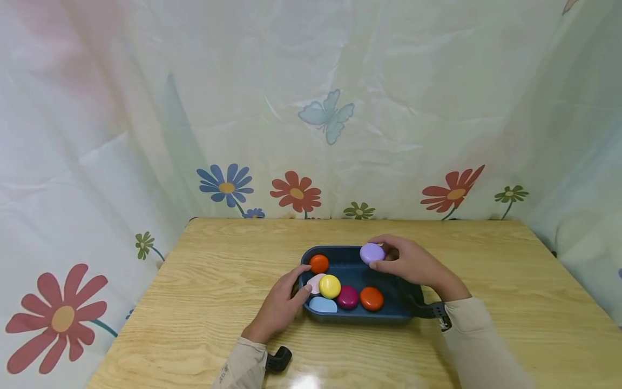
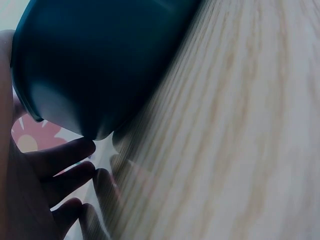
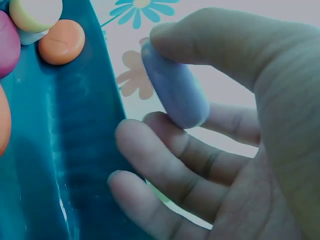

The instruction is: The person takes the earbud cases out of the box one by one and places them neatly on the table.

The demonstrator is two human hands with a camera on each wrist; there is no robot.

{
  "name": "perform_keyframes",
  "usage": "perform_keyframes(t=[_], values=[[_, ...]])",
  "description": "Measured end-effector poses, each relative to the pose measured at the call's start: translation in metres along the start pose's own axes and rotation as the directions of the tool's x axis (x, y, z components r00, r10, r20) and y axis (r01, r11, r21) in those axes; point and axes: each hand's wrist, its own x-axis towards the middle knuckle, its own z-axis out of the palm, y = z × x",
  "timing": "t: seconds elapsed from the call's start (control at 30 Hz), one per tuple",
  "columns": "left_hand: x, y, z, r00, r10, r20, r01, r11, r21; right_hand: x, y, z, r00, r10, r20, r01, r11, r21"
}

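Note:
My right hand [image 1: 410,262] pinches a smooth lavender rounded disc [image 1: 372,253] between thumb and fingers, above the right back part of a dark blue tray [image 1: 396,309]. In the right wrist view the lavender disc [image 3: 175,87] appears edge-on, with the lower fingers loosely bent under it. My left hand [image 1: 282,308] holds the tray's left end, its thumb and forefinger at the rim. The left wrist view shows the other fingers [image 2: 65,157] spread against the outside of the tray [image 2: 100,65]. A pale pink disc [image 1: 316,283] lies just beside the left thumb.
In the tray, a yellow disc [image 1: 329,286] overlaps the pink one. A light blue piece [image 1: 323,305], a magenta disc [image 1: 347,297] and an orange disc [image 1: 371,298] line the near side. Another orange disc [image 1: 319,263] sits at the back left. A flowered curtain [image 1: 389,135] hangs behind the wooden table [image 1: 233,254].

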Motion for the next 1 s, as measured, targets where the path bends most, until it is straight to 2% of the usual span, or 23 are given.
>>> perform_keyframes(t=[0.13, 0.37, 0.47, 0.73, 1.0], values=[[0.000, 0.001, -0.001, 1.000, 0.003, -0.002, -0.003, 1.000, -0.002, -0.011, 0.000, -0.005, 0.998, -0.006, -0.066, 0.006, 1.000, 0.002], [-0.002, -0.002, -0.002, 1.000, -0.013, 0.002, 0.013, 1.000, -0.004, -0.027, 0.005, -0.008, 0.990, -0.035, -0.135, 0.043, 0.997, 0.057], [-0.002, -0.004, -0.002, 1.000, -0.015, 0.005, 0.014, 1.000, 0.001, -0.033, 0.008, -0.009, 0.985, -0.017, -0.172, 0.028, 0.997, 0.066], [-0.002, -0.004, -0.002, 1.000, -0.018, 0.003, 0.018, 1.000, 0.011, -0.046, 0.018, -0.018, 0.972, 0.025, -0.233, -0.023, 1.000, 0.012], [0.000, -0.001, -0.001, 1.000, -0.017, 0.009, 0.017, 1.000, 0.008, -0.060, 0.041, -0.030, 0.960, 0.061, -0.272, -0.073, 0.997, -0.035]])
